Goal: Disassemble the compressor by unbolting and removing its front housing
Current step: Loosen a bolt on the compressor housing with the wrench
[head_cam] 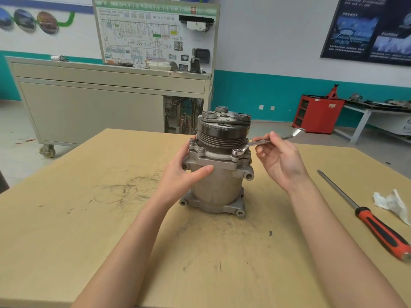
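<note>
My left hand (189,174) grips the compressor (218,185), upright mid-table (100,230). My right hand (280,158) pinches the wrench (262,142), ringed on a near-right bolt (237,152). The front housing (219,157) looks still bolted, so I judge the task barely begun.

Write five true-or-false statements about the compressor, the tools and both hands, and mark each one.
1. The wrench's ring end sits on a bolt on the compressor's flange. True.
2. The left hand holds the wrench. False: the right hand pinches it; the left hand grips the compressor.
3. The compressor lies on its side. False: it stands upright, pulley on top.
4. The screwdriver lies untouched on the table. True.
5. The crumpled tissue lies under the compressor. False: it lies beside the screwdriver.
</note>
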`<state>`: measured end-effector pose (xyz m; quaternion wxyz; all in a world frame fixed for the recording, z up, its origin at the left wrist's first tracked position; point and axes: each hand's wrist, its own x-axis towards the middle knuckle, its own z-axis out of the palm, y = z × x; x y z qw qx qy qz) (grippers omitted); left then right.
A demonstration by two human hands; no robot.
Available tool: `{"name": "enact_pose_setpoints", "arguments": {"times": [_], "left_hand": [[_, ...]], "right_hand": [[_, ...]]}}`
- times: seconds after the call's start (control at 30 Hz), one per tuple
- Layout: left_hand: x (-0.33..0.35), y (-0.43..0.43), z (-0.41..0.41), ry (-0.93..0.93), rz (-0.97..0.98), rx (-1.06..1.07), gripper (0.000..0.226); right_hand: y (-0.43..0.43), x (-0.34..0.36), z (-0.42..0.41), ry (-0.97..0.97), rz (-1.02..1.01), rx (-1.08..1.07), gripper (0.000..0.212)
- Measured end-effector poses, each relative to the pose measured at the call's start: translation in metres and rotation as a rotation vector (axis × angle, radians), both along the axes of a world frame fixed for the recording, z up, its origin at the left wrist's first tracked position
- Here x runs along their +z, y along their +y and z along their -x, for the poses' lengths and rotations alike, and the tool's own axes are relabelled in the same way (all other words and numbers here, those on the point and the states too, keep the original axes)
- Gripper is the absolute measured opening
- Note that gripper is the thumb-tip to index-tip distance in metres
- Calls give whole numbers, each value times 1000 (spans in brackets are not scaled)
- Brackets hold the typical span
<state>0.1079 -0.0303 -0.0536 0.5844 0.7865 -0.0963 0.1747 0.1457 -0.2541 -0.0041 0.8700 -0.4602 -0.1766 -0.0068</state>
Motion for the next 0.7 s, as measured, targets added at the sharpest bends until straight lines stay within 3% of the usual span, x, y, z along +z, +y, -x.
{"name": "enact_pose_setpoints", "arguments": {"times": [0.1, 0.17, 0.33, 0.43, 0.53, 0.63, 0.7], "left_hand": [[0, 0, 0, 1, -3, 8, 81], [-1, 0, 0, 4, -7, 10, 81], [-1, 0, -1, 8, 2, 11, 83], [0, 0, 0, 0, 17, -5, 80], [0, 0, 1, -3, 8, 2, 81], [1, -1, 1, -7, -2, 8, 82], [1, -1, 1, -1, 4, 2, 82]], "right_hand": [[4, 3, -2, 32, -40, -5, 33], [5, 4, 8, -63, 17, -127, 36], [17, 13, 51, -569, 422, -636, 32], [32, 14, 64, -861, 675, -859, 35], [38, 9, 69, -1102, 805, -1040, 41], [37, -4, 72, -1147, 888, -1137, 48], [33, -16, 74, -1084, 873, -1060, 47]]}}
